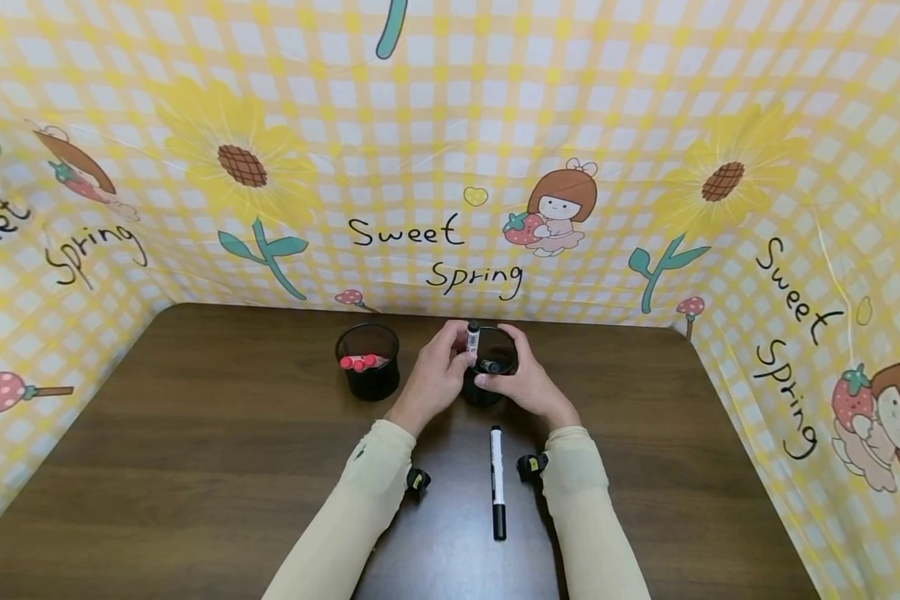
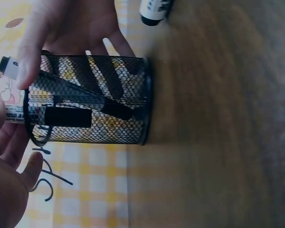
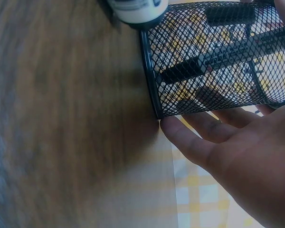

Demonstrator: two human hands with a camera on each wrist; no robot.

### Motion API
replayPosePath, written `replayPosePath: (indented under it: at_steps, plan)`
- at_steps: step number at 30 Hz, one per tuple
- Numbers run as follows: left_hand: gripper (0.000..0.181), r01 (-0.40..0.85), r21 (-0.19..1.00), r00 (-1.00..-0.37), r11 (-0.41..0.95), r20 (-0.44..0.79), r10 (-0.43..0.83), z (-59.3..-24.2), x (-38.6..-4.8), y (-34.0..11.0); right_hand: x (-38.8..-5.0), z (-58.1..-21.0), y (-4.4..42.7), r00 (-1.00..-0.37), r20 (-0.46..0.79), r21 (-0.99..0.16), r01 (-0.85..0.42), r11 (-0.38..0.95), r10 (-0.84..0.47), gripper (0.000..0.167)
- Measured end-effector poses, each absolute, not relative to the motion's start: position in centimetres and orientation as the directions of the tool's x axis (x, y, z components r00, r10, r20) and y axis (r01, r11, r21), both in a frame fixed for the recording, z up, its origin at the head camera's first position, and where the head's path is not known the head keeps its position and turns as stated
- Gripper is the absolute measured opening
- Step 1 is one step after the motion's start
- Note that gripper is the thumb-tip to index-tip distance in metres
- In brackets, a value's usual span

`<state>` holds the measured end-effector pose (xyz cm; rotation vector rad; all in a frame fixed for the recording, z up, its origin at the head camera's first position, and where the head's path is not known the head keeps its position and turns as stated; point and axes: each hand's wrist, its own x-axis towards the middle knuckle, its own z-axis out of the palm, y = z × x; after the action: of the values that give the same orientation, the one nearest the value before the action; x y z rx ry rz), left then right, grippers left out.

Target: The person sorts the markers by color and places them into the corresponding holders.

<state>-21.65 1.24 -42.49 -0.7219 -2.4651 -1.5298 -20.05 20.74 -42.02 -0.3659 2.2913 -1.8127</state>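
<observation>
My left hand pinches a white marker with black ends. Its black cap points down inside a black mesh pen holder. Around the far right side of that holder my right hand curves, its thumb over the rim. Another black-and-white marker leans inside the holder, showing through the mesh. Closer to me, between my forearms, a white marker with black ends lies on the table.
A second black mesh holder stands to the left with several red-ended markers in it. The brown wooden table meets a yellow checked cloth at its back and sides.
</observation>
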Motion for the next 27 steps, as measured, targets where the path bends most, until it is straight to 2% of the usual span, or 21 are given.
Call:
replayPosePath:
  at_steps: [4, 9, 19, 27]
  plan:
    - [0.03, 0.481, 0.796, -0.869, 0.367, 0.379, 0.317, -43.0, -21.8, 1.2, -20.0, -41.9, 20.7, -0.95, -0.003, -0.971, -0.071, 0.227, -0.311, 0.092]
    - [0.029, 0.553, 0.743, -0.828, 0.378, 0.438, 0.351, -43.1, -22.0, 1.2, -19.9, -41.8, 20.7, -0.949, -0.006, -0.972, -0.068, 0.223, -0.315, 0.091]
    - [0.033, 0.608, 0.61, -0.793, 0.508, 0.44, 0.421, -43.3, -22.0, 1.3, -20.0, -41.9, 20.8, -0.949, 0.002, -0.972, -0.075, 0.221, -0.315, 0.091]
    - [0.035, 0.577, 0.637, -0.814, 0.511, 0.401, 0.42, -43.5, -22.1, 1.3, -21.5, -45.4, 21.1, -0.955, 0.039, -0.969, -0.108, 0.222, -0.295, 0.093]
